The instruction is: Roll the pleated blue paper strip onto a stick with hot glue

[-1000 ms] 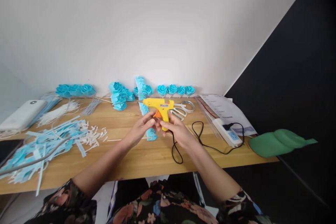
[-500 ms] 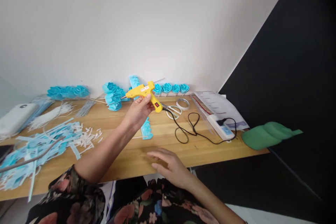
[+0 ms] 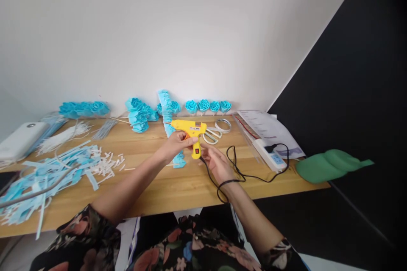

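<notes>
A yellow hot glue gun (image 3: 187, 126) with a red switch is in my left hand (image 3: 174, 146), its nozzle pointing left. My right hand (image 3: 219, 164) is at the lower end of the grip with its fingers apart and loosely bent; whether a fingertip touches the handle I cannot tell. The gun's black cord (image 3: 210, 178) runs down past my right wrist in a loop. Behind the gun lies a long strip of ruffled light-blue material (image 3: 167, 106), partly hidden by the gun and my left hand.
Blue flowers (image 3: 203, 105) line the wall, with a bunch (image 3: 138, 118) further left. White-handled scissors (image 3: 211, 136) and a tape roll (image 3: 223, 125) lie behind the gun. Blue strips (image 3: 63, 161) and white scraps cover the left. A power strip (image 3: 271, 159) and a green object (image 3: 327, 166) are right.
My left hand has brought the glue gun down and to the right, levelling it. My right hand has risen from the table's front to the gun's grip, and the cord has shifted over my wrist.
</notes>
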Demonstrator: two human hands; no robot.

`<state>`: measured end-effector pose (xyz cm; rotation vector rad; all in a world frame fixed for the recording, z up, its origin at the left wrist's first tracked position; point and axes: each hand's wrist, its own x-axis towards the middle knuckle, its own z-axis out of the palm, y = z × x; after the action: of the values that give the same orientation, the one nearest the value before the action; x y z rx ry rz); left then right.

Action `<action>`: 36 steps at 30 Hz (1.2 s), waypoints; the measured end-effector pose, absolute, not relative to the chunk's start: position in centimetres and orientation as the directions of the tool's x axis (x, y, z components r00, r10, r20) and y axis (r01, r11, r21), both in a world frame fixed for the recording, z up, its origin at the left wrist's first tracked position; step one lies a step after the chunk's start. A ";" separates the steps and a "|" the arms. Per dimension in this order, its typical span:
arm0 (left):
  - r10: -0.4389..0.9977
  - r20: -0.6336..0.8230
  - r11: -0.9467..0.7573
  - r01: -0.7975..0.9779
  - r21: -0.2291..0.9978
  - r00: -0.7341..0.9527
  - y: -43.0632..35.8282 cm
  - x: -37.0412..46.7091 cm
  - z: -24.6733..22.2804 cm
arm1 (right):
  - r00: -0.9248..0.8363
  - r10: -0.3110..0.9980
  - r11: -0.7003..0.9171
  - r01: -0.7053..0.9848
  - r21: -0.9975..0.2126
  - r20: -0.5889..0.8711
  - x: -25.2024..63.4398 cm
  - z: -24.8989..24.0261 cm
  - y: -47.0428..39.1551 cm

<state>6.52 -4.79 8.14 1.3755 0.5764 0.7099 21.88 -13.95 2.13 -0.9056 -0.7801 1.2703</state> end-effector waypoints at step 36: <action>0.824 0.161 -0.299 0.175 0.938 0.543 -2.1 0.6 3.2 | -0.133 0.991 -0.073 -0.519 -0.852 -0.003 22.8 3.9 -8.9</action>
<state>0.58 -2.11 3.23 1.7846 0.8296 0.8164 22.78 -8.95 3.87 -0.7553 -0.8587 1.5410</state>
